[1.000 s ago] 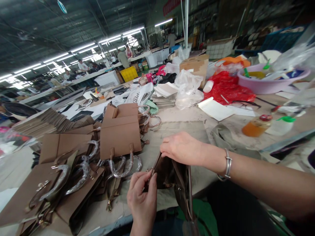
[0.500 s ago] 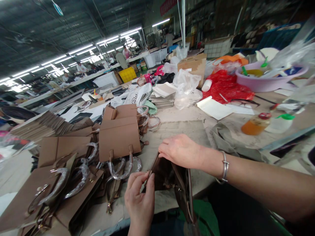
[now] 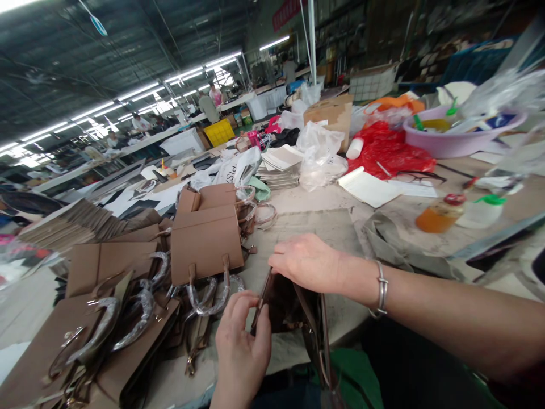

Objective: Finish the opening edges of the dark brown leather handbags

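A brown handbag (image 3: 313, 318) stands at the table's front edge with its mouth open towards me and its inside dark. My left hand (image 3: 244, 338) pinches the near left part of its rim between thumb and fingers. Farther along the same rim, my right hand (image 3: 309, 261) is closed over the corner, fingertips bent down out of sight. A metal bangle (image 3: 382, 288) circles my right wrist. Just left of my hands lies another brown handbag (image 3: 206, 244), its handles (image 3: 213, 304) wrapped in clear plastic.
More brown handbags (image 3: 114, 341) are heaped at the left, beside stacked brown panels (image 3: 63, 227). Ahead are white plastic bags (image 3: 321, 153) and a cardboard box (image 3: 332, 116). At the right are a jar of orange liquid (image 3: 440, 215), eyeglasses (image 3: 421, 176) and a lilac basin (image 3: 460, 145).
My left fingers have shifted slightly up along the handbag's rim. My right hand keeps its grip at the corner. The whole view has moved a little.
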{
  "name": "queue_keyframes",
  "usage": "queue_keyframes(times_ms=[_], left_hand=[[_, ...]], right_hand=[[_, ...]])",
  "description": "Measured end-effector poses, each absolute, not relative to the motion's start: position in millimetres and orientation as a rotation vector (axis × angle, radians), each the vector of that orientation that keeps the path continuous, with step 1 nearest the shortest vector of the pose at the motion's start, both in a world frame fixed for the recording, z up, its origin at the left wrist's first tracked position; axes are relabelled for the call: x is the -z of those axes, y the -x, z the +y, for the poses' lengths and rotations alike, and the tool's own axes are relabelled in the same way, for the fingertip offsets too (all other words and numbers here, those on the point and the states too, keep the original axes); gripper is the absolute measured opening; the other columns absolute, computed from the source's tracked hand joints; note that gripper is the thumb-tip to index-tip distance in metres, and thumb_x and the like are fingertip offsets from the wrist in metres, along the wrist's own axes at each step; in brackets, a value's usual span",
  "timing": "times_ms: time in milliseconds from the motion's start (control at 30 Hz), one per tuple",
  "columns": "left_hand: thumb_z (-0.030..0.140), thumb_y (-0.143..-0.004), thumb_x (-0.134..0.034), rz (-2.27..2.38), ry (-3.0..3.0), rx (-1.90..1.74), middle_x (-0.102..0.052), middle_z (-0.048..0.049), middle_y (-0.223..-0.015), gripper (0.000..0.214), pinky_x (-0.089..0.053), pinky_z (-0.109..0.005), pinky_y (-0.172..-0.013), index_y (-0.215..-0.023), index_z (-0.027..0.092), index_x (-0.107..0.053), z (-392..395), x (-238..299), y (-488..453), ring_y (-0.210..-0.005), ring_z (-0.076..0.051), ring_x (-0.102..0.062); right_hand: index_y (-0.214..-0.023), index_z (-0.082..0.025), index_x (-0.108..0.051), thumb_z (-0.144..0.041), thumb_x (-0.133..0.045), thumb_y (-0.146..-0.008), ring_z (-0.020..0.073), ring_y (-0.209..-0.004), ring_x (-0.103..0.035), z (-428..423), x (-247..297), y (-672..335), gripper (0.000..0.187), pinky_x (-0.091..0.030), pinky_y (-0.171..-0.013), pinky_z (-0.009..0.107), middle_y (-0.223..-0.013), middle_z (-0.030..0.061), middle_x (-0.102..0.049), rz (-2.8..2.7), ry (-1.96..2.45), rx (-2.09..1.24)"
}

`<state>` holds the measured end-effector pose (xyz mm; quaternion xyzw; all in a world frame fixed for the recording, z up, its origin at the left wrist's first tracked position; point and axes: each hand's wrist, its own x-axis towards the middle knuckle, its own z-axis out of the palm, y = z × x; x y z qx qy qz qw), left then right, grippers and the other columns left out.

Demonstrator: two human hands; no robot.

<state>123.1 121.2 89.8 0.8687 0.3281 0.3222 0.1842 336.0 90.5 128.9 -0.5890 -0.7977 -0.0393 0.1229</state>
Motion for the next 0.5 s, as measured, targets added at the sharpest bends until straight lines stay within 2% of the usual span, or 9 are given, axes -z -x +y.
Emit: queue_keyframes(times_ms=[33, 133, 167, 233, 300, 400, 500], left_hand=[[0.03, -0.085, -0.054, 0.924, -2.466, -0.807, -0.063, -0.0034, -0.087, 0.011, -0.048, -0.028, -0.072, -0.088, 0.02, -0.058, 124, -96, -124, -0.081, -0.017, -0.061], [0.043, -0.079, -0.062, 1.008, -2.588, -0.553, -0.065, -0.0009, -0.08, 0.039, -0.047, -0.029, -0.067, -0.11, 0.021, -0.056, 138, -109, -132, -0.073, -0.018, -0.063], [0.045, -0.078, -0.063, 1.025, -2.657, -0.505, -0.064, -0.0004, -0.076, 0.037, -0.045, -0.029, -0.064, -0.107, 0.021, -0.06, 144, -112, -137, -0.07, -0.018, -0.062], [0.043, -0.082, -0.059, 0.999, -2.798, -0.436, -0.06, -0.0001, -0.067, 0.023, -0.04, -0.027, -0.058, -0.083, 0.022, -0.067, 155, -112, -146, -0.063, -0.017, -0.06], [0.037, -0.086, -0.053, 0.95, -2.883, -0.433, -0.056, -0.0005, -0.06, 0.033, -0.035, -0.027, -0.053, -0.06, 0.021, -0.063, 163, -108, -153, -0.057, -0.015, -0.057], [0.035, -0.088, -0.05, 0.941, -2.924, -0.501, -0.053, -0.0007, -0.058, 0.037, -0.033, -0.027, -0.053, -0.056, 0.019, -0.059, 167, -102, -157, -0.056, -0.014, -0.054], [0.033, -0.089, -0.047, 0.973, -2.907, -0.465, -0.054, -0.0011, -0.06, 0.037, -0.035, -0.026, -0.058, -0.058, 0.018, -0.059, 165, -101, -156, -0.061, -0.015, -0.055]], right_hand=[[-0.082, -0.018, -0.06, -0.023, -0.048, -0.092, 0.0181, -0.072, -0.06, 91, -128, -336, 0.016, -0.031, -0.052, 0.026, -0.08, 0.0035, -0.063, -2.322, 1.717, 0.124], [-0.081, -0.018, -0.06, -0.023, -0.049, -0.091, 0.0185, -0.071, -0.06, 92, -128, -336, 0.016, -0.032, -0.052, 0.026, -0.078, 0.003, -0.063, -2.309, 1.717, 0.124], [-0.08, -0.018, -0.06, -0.023, -0.049, -0.091, 0.0183, -0.071, -0.06, 92, -129, -335, 0.016, -0.033, -0.053, 0.026, -0.078, 0.0029, -0.064, -2.303, 1.72, 0.113], [-0.082, -0.019, -0.06, -0.024, -0.051, -0.09, 0.018, -0.072, -0.061, 92, -132, -337, 0.013, -0.034, -0.054, 0.026, -0.079, 0.0027, -0.065, -2.283, 1.733, 0.09], [-0.087, -0.019, -0.061, -0.029, -0.057, -0.086, 0.0184, -0.075, -0.061, 92, -136, -342, 0.011, -0.036, -0.057, 0.026, -0.082, 0.0025, -0.066, -2.27, 1.733, 0.083], [-0.098, -0.021, -0.06, -0.033, -0.065, -0.081, 0.0187, -0.081, -0.062, 92, -141, -353, 0.022, -0.037, -0.059, 0.026, -0.088, 0.0016, -0.068, -2.295, 1.685, 0.092], [-0.103, -0.022, -0.06, -0.025, -0.061, -0.084, 0.0171, -0.08, -0.063, 94, -141, -362, 0.02, -0.037, -0.059, 0.025, -0.09, 0.0012, -0.069, -2.289, 1.695, 0.117]])
